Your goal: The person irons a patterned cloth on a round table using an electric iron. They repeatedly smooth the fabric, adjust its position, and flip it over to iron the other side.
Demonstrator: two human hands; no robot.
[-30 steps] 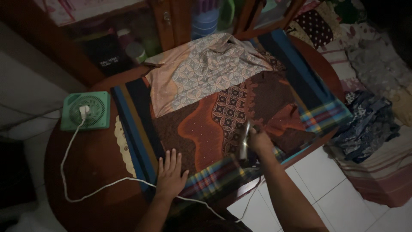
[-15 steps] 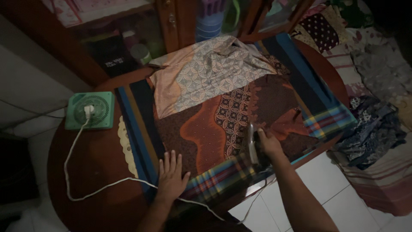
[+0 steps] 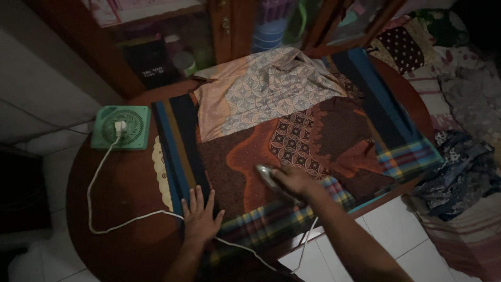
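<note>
The right hand is closed around the handle of a clothes iron, whose metal soleplate rests on a brown and orange batik cloth spread over a striped and plaid blanket on the round wooden counter. The iron sits near the front edge of the cloth, just left of the patterned panel in its middle. The left hand lies flat with its fingers spread apart, pressing on the near left corner of the blanket and cloth, holding nothing. A white cord loops across the bare counter from a green square socket box at the far left and passes under the left hand. A pale patterned garment lies at the far end of the cloth. Piled fabrics rest to the right, beyond the counter.
</note>
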